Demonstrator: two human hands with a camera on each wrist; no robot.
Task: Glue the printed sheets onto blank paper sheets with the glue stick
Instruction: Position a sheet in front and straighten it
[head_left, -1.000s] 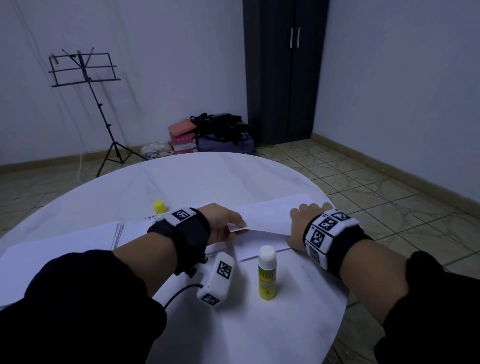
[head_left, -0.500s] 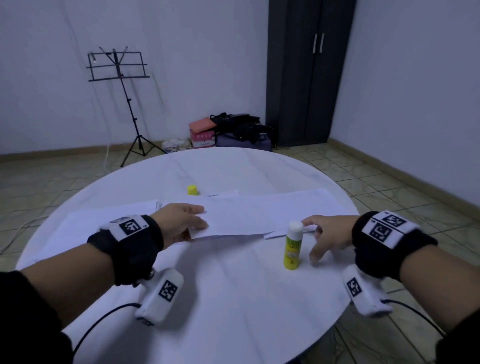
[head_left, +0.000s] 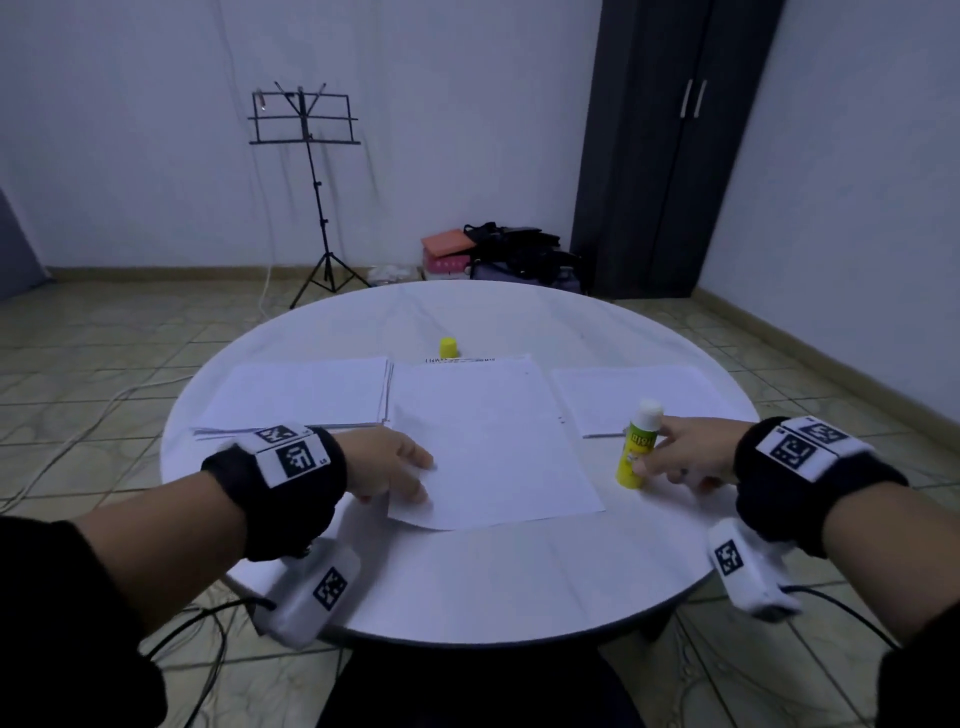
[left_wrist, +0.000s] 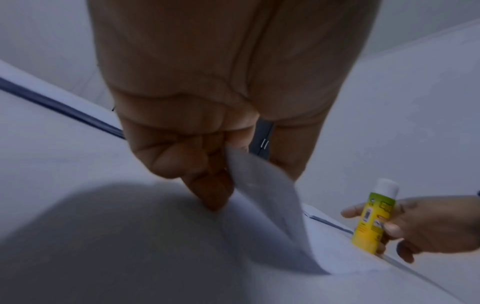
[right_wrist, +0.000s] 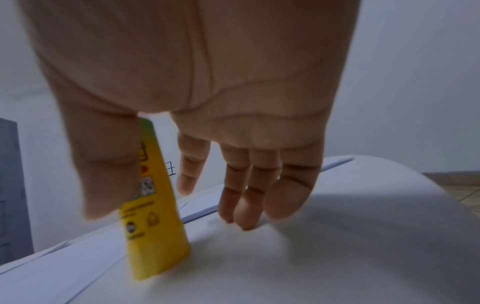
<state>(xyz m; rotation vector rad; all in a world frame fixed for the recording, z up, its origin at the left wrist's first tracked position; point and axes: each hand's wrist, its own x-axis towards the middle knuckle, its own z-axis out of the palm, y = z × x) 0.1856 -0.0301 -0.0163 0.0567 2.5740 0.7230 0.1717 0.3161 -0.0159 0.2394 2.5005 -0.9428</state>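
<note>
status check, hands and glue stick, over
Left hand pinches near corner of centre sheet, corner lifted. Right hand grips glue stick, upright on table. Yellow cap off, far side. Nothing in the way.

Room fittings around the round white desk (head_left: 493, 577)
Behind desk: black music stand (head_left: 306, 156), dark wardrobe (head_left: 670, 156), bags and boxes (head_left: 514, 249) on tiled floor (head_left: 130, 338).

Yellow glue stick (head_left: 640, 447) stands upright beside white sheet (head_left: 493, 441).
</note>
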